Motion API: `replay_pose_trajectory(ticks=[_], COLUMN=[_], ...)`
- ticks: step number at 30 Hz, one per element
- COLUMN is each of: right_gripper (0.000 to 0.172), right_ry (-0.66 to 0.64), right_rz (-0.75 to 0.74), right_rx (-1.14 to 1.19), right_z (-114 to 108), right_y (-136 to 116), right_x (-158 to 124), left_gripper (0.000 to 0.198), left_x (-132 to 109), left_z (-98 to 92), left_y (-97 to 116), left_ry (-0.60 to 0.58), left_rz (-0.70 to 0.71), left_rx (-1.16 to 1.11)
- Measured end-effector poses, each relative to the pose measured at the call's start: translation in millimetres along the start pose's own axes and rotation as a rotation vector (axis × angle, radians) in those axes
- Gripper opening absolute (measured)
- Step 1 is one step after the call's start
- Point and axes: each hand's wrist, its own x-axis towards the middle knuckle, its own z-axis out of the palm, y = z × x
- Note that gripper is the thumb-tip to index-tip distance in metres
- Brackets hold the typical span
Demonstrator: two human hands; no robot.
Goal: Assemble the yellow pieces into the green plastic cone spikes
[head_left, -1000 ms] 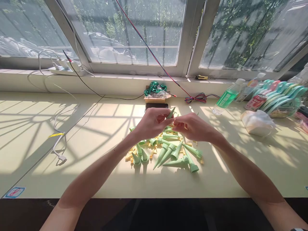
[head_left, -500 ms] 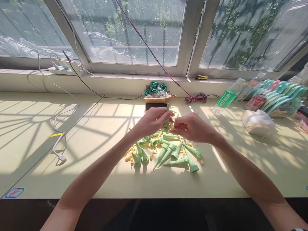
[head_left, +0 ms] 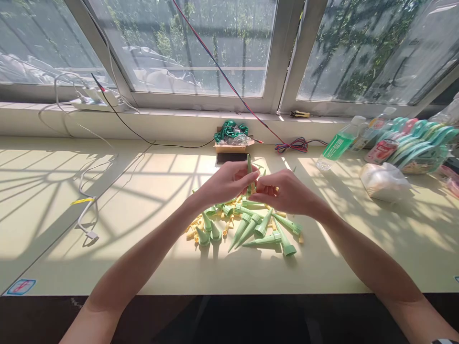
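My left hand [head_left: 234, 180] is closed around a green plastic plant-watering spike [head_left: 249, 164], tip pointing up, above the middle of the pile. Against its lower end, my right hand [head_left: 287, 191] has its fingers curled and pinched. A hint of yellow shows between the hands, but what the right fingers hold is hidden. Below lie several loose green spikes [head_left: 264, 224], some on their sides with caps fitted. A pair of short green cones [head_left: 215, 231] stands upright at the front left. Small yellow tube pieces [head_left: 193, 230] are scattered among them.
Behind the hands sit a small cardboard box [head_left: 233, 148] with green material and a dark flat object [head_left: 229, 158]. A bottle [head_left: 337, 145], a can [head_left: 382, 151] and a white plastic-wrapped bundle [head_left: 385, 181] stand at right. A white cable [head_left: 86, 222] lies at left.
My right hand has shifted slightly left, closer to the lower end of the spike. The left hand keeps hold of the spike, with little movement. The pile looks the same.
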Motion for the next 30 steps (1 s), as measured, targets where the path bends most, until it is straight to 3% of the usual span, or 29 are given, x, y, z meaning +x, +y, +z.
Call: replay_pose_trajectory(ticks=[19,26,30], right_gripper=[0.022,0.017,0.017], right_ry=[-0.043,-0.046,-0.049], right_rz=[-0.092,-0.091,-0.099], right_rx=[-0.081,-0.09,-0.086], right_z=[6.2,7.1,6.0], right_y=[1.1,2.6,2.3], right_x=[-0.8,-1.5,-1.5], left_gripper=[0.022,0.018,0.018], left_x=[-0.1,0.0,-0.1], left_z=[3.6,3.4,3.1], left_y=[-2.2,-0.9,-2.0], left_ry=[-0.07,0.009,-0.006], left_rz=[-0.052,-0.021,-0.014], left_rx=[0.023,0.112,0.153])
